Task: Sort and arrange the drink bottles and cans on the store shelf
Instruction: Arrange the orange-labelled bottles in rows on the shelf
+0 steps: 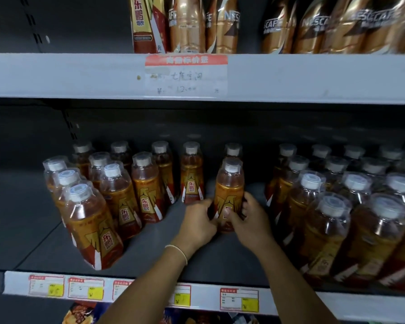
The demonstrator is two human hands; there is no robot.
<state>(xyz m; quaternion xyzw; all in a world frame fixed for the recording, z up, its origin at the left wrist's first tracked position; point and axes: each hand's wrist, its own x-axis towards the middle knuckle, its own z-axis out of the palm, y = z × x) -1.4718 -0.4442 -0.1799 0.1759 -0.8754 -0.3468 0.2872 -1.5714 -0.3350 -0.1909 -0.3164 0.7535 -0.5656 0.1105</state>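
Gripping one upright orange bottle (229, 192) low on its label with the left hand (200, 222) and the right hand (250, 224). Set on the dark shelf (33, 230), in the gap between a loose group of like bottles (117, 197) on the left and a tight block (337, 218) on the right. Wearing a thin band (180, 250) on the left wrist. Above, brown coffee bottles (325, 24); below, price tags (239, 300) along the shelf edge.

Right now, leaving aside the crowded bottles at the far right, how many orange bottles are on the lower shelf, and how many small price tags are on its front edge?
Free-standing bottles: 11
Held bottle, gripped by left hand and right hand: 1
Small price tags in view: 5
Total: 17
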